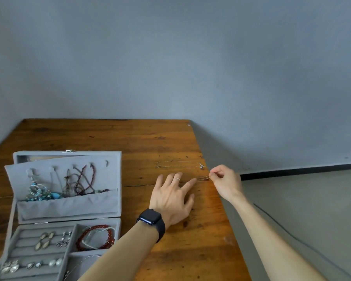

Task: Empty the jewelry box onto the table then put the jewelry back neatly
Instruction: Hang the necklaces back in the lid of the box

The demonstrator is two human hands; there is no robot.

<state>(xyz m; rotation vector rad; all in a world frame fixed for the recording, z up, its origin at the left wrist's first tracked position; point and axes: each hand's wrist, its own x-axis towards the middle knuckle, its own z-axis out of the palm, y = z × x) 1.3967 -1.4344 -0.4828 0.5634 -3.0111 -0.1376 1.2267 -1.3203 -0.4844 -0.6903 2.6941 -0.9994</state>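
pressing palm-down on the wooden counter point(130, 138) with the left hand point(171, 196), fingers straight and fanned wide, index tip touching a thin chain point(203, 178). wearing a ring point(176, 179) on one finger and a dark watch point(150, 218) at the wrist. pinching the same thin chain between thumb and forefinger of the right hand point(225, 179), remaining fingers curled in, hand raised just over the counter's right edge. stretched taut between the two hands, close to the wood. lying loose on the counter just behind them, a pendant necklace point(180, 164), apart from both hands. standing open at the left, well apart from the hands, the grey jewelry box point(109, 159): necklaces hung in the upright lid, earrings point(45, 240) and a red bead bracelet point(95, 237) in the tray.
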